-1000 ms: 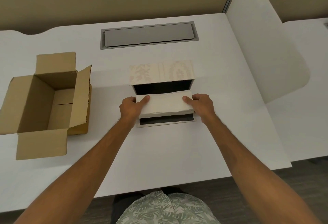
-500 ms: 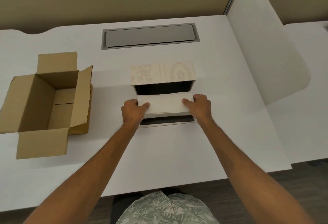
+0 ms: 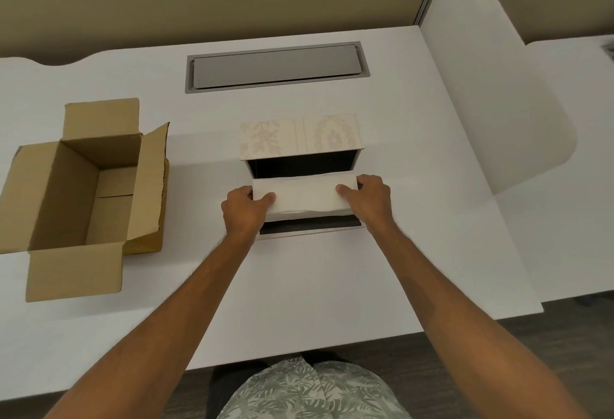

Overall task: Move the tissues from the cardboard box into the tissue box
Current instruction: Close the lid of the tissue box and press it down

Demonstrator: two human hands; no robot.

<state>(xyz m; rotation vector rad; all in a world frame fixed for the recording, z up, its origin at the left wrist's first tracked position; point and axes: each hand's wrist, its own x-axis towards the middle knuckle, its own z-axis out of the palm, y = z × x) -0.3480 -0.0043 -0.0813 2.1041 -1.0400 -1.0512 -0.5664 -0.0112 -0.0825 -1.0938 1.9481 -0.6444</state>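
a thick white stack of folded paper tissues (image 3: 304, 195) sits across the open top of the cream tissue box with the pale leaf pattern (image 3: 300, 135), its long side running left to right and its layered front edge showing as thin lines. the left hand (image 3: 244, 211) is curled around the stack's left end, thumb on top, and the right hand (image 3: 370, 199) is curled around the right end the same way, so both hands are closed on the tissues. the box's patterned lid stands open at the far side, and dark interior shows behind the stack and in a narrow strip in front of it. how deep the stack reaches into the box cannot be told, since its underside and the fingers beneath it are hidden. the brown corrugated cardboard box (image 3: 84, 186) stands well apart to the left on the white table (image 3: 332, 285), all four flaps folded outward; the part of its inside that shows is bare, while the near wall hides the floor closest to the camera, and its left flap is cut off by the picture edge. between the two boxes the tabletop is bare, as is the wide stretch between the tissue box and the near table edge. a grey metal cable hatch (image 3: 277, 66) is set into the table beyond the tissue box, and a white rounded divider panel (image 3: 491, 93) rises along the table's right side.
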